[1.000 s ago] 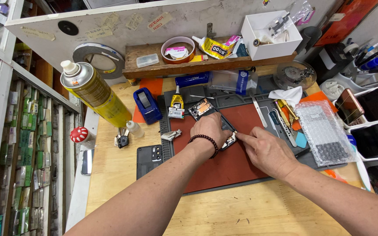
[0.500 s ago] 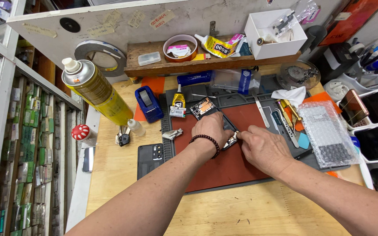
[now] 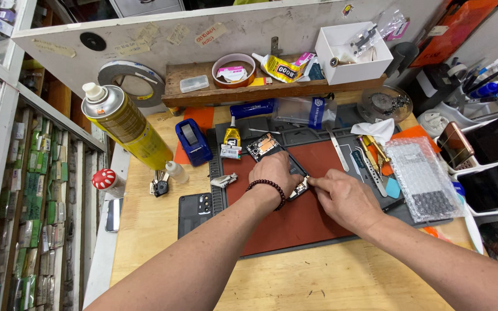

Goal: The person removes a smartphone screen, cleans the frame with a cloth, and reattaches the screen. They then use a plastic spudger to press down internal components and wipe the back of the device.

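An opened phone (image 3: 266,147) with its inner boards showing lies on a red-brown work mat (image 3: 295,222). My left hand (image 3: 273,173), with a dark bead bracelet at the wrist, rests on top of the phone and holds it down. My right hand (image 3: 341,198) is just right of it, fingertips pinched on a small metal piece at the phone's lower end (image 3: 302,185). What exactly the fingers pinch is too small to tell.
A yellow spray can (image 3: 125,126) stands at left, by a blue tape dispenser (image 3: 192,138) and a small glue bottle (image 3: 231,138). A dark phone back (image 3: 194,212) lies left of the mat. Tweezers and tools (image 3: 370,155), bubble wrap (image 3: 425,178) and phones (image 3: 491,155) sit right.
Both hands have stayed at the phone; the right fingertips have shifted slightly at its lower end. The view has drifted a little.
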